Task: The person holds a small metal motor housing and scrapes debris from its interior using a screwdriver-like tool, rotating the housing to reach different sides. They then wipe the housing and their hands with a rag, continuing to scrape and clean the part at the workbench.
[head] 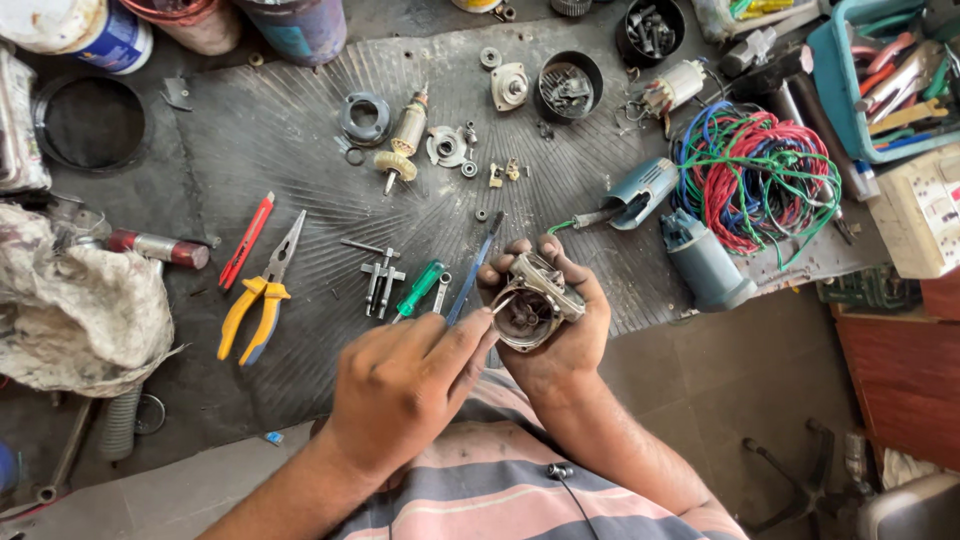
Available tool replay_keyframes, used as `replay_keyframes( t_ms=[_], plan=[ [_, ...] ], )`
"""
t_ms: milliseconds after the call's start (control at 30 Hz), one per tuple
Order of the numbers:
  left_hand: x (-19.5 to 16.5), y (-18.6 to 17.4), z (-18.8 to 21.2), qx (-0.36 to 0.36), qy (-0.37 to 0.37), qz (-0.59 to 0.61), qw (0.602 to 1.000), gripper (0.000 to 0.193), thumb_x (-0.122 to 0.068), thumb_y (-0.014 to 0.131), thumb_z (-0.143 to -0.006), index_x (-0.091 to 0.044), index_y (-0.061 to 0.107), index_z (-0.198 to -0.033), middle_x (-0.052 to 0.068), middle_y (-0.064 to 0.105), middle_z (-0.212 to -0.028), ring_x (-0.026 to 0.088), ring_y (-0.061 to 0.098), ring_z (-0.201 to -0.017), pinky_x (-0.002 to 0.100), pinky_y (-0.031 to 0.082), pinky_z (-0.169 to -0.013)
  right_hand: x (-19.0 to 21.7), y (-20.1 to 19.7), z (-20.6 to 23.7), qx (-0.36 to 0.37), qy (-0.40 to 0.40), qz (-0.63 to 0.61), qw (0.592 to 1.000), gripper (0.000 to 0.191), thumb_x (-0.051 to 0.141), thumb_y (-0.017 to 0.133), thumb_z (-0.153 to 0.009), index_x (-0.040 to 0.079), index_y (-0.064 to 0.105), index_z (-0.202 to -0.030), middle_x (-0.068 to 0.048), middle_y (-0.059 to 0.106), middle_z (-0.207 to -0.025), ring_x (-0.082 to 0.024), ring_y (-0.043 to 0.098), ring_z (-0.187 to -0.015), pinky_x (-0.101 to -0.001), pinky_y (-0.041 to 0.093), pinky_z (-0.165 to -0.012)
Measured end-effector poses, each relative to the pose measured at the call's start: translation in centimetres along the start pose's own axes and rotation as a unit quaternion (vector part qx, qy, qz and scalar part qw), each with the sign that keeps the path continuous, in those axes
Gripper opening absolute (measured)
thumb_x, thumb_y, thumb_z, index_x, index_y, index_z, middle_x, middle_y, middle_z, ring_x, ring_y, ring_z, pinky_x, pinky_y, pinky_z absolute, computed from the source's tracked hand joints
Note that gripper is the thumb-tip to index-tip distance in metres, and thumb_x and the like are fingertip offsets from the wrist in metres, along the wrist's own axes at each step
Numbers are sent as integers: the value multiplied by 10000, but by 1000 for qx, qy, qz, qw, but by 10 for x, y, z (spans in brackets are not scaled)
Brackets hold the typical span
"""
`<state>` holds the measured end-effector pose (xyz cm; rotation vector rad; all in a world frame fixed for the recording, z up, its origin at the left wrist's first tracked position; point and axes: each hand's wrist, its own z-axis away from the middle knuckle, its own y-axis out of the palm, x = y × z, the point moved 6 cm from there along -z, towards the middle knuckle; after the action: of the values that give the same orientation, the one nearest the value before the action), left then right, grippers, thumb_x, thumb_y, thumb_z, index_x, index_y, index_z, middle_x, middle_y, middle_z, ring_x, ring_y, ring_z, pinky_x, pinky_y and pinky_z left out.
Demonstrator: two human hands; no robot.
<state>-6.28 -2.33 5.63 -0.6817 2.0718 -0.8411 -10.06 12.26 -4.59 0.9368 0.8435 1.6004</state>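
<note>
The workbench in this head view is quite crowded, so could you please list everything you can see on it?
Metal gear housing: one, grey, cupped in the right hand.
Pliers: one, yellow handles, left on the mat.
Utility knife: one, red, beside the pliers.
Screwdriver: one, green handle, mid mat.
Motor armature: one, tan and metal, upper mat.
Wire bundle: one, red, green and blue, right.
Tool body parts: two, blue-grey, beside the wires.
Round cups of small parts: two, black, top.
Tool tray: one, teal, top right.
Cloth: one, dirty white, far left.
Left hand: fingertips at the housing with a thin tool.
Right hand: holds the housing.
</note>
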Motion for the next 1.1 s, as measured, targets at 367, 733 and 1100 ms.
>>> replay_keyframes(
  t_ms=[367,733,1100],
  plan=[
    [-15,7,-8,21,73,-11,997,239,-174,669,-945,-74,717,-1157,-3,541,-714,176,585,-627,352,448,-562,-11,12,2,133,68,-70,986,96,155,557,-909,86,527,-968,-81,544,-1024,-207,539,-969,-355,462,-918],
    [-13,10,-15,19,88,-3,996,251,-212,680,-955,-95,722,-1174,-16,557,-726,164,589,-641,345,444,-580,-12,12,3,128,53,-11,990,84,167,547,-948,95,541,-990,-89,530,-1025,-227,530,-961,-376,455,-913],
    [-2,-5,-2,37,11,63,997,269,-195,759,-892,-99,710,-1138,20,556,-695,207,597,-603,368,477,-554,-13,21,6,167,47,4,985,206,291,487,-1052,92,525,-1086,-101,540,-1025,-241,528,-976,-394,447,-916]
  ],
)
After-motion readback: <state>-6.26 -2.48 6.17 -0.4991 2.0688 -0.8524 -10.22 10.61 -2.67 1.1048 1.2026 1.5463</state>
